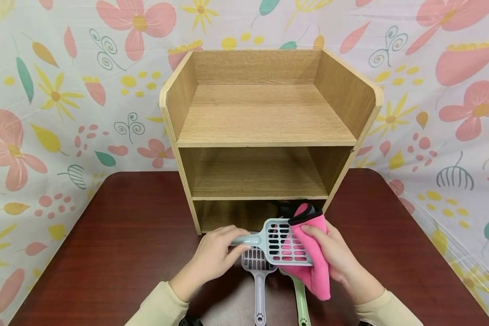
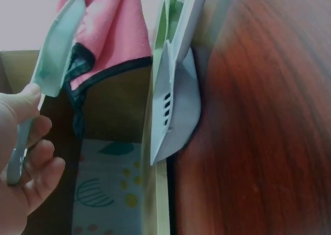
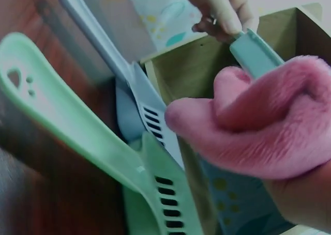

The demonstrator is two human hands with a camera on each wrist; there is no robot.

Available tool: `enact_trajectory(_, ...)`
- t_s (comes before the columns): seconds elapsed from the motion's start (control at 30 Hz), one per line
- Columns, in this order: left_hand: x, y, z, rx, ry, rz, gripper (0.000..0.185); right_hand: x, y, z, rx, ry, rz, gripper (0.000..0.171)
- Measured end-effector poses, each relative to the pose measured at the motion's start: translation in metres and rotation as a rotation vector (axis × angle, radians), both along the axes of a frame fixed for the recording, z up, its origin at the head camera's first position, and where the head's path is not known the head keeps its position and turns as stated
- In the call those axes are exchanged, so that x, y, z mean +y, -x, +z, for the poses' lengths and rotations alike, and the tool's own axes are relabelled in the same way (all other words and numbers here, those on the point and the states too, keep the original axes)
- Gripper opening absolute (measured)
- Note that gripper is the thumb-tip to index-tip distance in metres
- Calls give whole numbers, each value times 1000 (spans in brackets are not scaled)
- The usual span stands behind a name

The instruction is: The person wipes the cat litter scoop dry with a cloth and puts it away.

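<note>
Left hand [image 1: 213, 258] grips blue scoop [image 1: 283, 242] handle; right hand [image 1: 336, 258] clasps pink cloth [image 1: 315, 267] (no writing legible)

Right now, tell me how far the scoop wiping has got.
Nothing looks put away yet: the wooden shelf unit shows no scoops on its upper tiers. In hand: the left hand grips the handle of the blue-grey slotted scoop while the right hand presses the pink cloth against it. Left: the lilac scoop and green scoop lie on the table beneath, untouched.
</note>
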State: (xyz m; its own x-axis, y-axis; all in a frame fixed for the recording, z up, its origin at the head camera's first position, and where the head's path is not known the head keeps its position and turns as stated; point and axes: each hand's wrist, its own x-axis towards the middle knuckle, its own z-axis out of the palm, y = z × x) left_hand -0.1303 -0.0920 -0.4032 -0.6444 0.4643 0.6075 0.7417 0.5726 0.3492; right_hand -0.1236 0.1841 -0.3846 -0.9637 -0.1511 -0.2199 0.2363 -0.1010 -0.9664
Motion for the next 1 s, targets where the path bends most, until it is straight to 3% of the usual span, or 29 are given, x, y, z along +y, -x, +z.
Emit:
enact_trajectory(0.07,1,0,0,-24,-15,-25,20,2,-1,-1,-41,134,100,15)
enact_trajectory(0.23,2,1,1,-71,-37,-78,20,5,-4,-3,-100,466,373,40)
enact_trajectory(0.33,3,1,3,-91,-49,-102,21,5,-5,-5,-95,655,473,49)
enact_trajectory(0.43,3,-1,2,-111,-62,-117,21,3,-6,-7,-92,769,524,53)
enact_trajectory(0.53,3,-1,3,-109,-69,-114,21,3,-7,-6,-98,732,494,51)
enact_trajectory(0.73,2,-1,5,-61,-62,-120,21,6,-6,-4,-123,475,372,40)
enact_trajectory(1.0,0,0,7,-32,-18,-98,21,5,-2,-1,-46,268,174,17)
